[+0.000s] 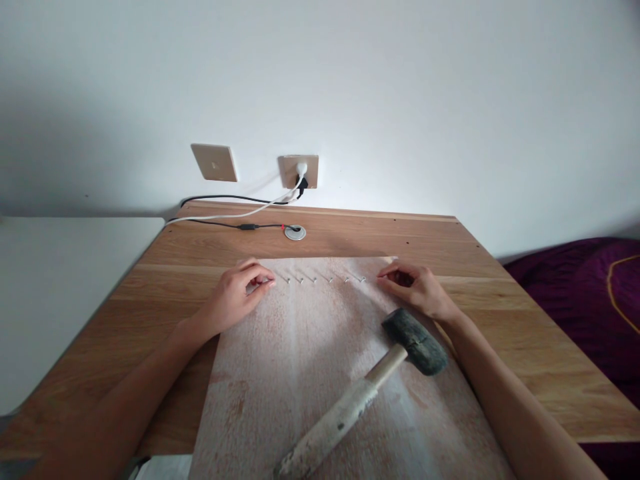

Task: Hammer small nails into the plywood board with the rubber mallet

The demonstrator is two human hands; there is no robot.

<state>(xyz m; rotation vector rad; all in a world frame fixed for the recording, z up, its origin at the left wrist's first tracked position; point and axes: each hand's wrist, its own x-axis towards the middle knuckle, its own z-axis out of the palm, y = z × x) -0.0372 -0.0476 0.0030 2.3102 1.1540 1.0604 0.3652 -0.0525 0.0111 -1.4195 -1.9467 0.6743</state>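
A whitish, worn wooden board (300, 373) lies on the desk in front of me. Several small metal nails (330, 280) stand in a row across its far part. At the left end of that row is my left hand (243, 290), its thumb and forefinger pinched together. My right hand (413, 287) makes a similar pinch just past the right end. Whatever the fingertips hold, if anything, is too small to make out. A mallet with a black head (415, 341) and a paint-stained wooden handle (335, 420) rests diagonally on the board, below my right hand.
The wooden desk (500, 313) meets a white wall. Plugs and cables run from a wall socket (313, 175) past a round cable hole (295, 233). A white surface (65, 287) adjoins on the left; purple fabric (565, 287) lies to the right.
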